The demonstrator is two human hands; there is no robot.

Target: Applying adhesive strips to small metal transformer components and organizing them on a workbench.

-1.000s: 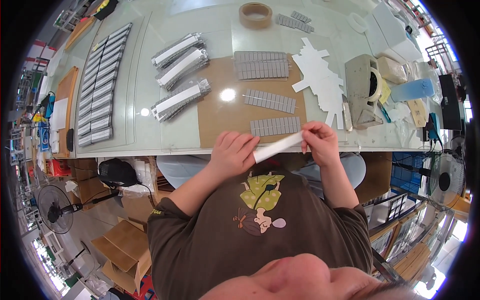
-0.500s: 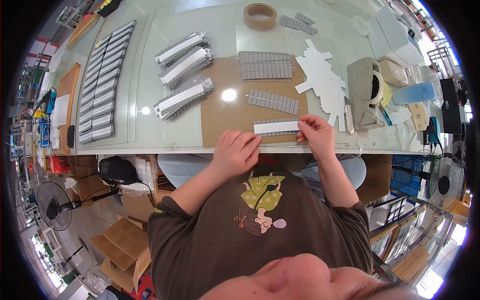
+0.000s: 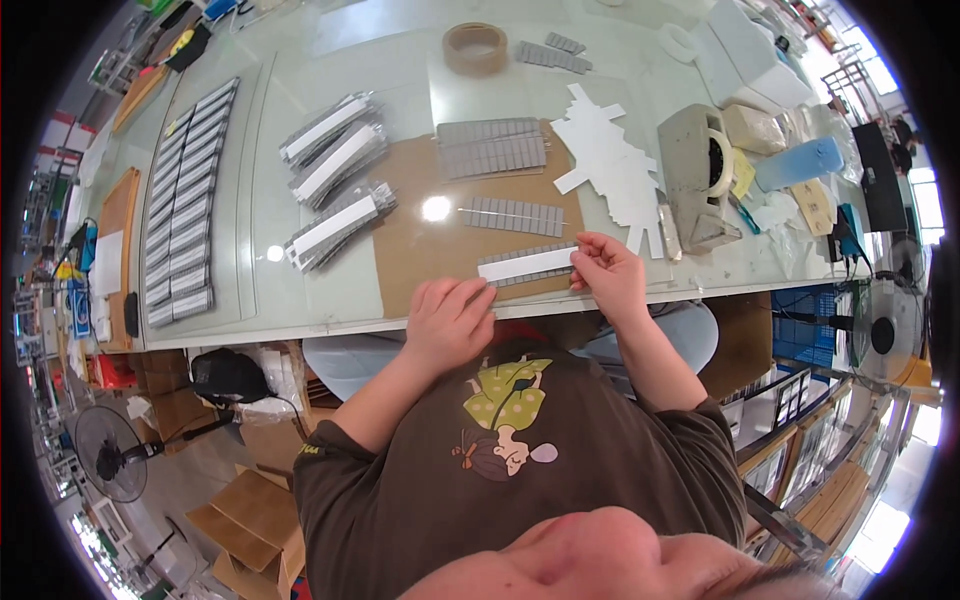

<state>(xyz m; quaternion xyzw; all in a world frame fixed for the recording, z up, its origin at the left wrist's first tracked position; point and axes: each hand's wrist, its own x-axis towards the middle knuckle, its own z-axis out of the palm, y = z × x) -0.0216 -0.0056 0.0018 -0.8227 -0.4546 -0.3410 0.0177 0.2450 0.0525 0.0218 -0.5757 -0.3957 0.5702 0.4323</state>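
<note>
Near the table's front edge lies a white strip (image 3: pixel 530 264) on top of a grey segmented strip (image 3: pixel 524 281). My right hand (image 3: pixel 609 277) pinches the white strip's right end between thumb and fingers. At the left end, my left hand (image 3: pixel 449 317) rests with its fingers bent and slightly apart, their tips touching or almost touching the strip's lower corner. Just beyond lies another grey segmented strip (image 3: pixel 514 216) with a thin light line along it. Farther back are more grey segmented strips (image 3: pixel 491 148) side by side. All of these lie on a brown sheet (image 3: pixel 408 180).
A heap of white paper strips (image 3: pixel 609 170) lies to the right, beside a tape dispenser (image 3: pixel 692 170) and a blue bottle (image 3: pixel 800 164). Bundles of grey-and-white strips (image 3: pixel 336 165) lie left, with long striped rows (image 3: pixel 192 205) beyond. A tape roll (image 3: pixel 475 50) stands at the back.
The whole view has shifted and tilted a little, so the table sits farther left. Both hands keep nearly the same places on the strip, and my right fingers still pinch its end.
</note>
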